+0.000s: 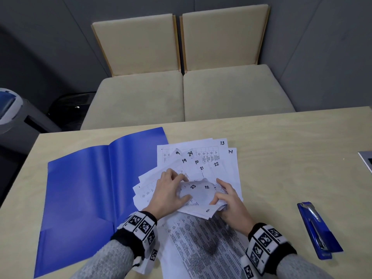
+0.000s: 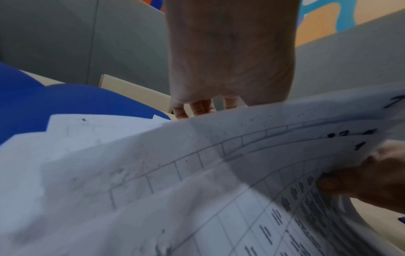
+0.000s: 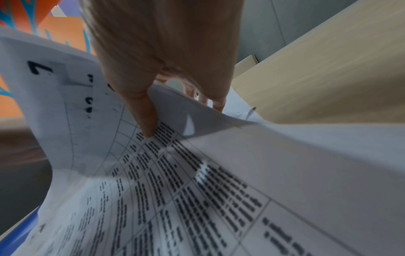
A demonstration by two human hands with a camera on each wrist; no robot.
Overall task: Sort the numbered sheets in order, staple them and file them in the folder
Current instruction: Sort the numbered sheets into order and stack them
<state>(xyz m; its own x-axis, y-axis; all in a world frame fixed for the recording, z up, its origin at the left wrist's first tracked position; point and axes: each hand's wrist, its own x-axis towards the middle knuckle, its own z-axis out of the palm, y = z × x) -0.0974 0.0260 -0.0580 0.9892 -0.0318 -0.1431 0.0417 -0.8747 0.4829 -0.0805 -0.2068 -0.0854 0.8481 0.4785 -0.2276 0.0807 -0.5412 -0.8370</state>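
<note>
The head camera looks steeply down across the table (image 1: 281, 150). Each wrist camera sits close under its palm, facing forward. All three share the sheets (image 1: 219, 158).

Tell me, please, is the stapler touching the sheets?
Apart. The head view shows the stapler lying right of the sheets, with bare table between them.

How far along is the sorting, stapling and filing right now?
Done: the blue plastic folder lies open. In hand: left hand and right hand are leafing through the fanned, out-of-order white numbered sheets. Left: finish ordering, staple with the untouched blue stapler, file.
</note>
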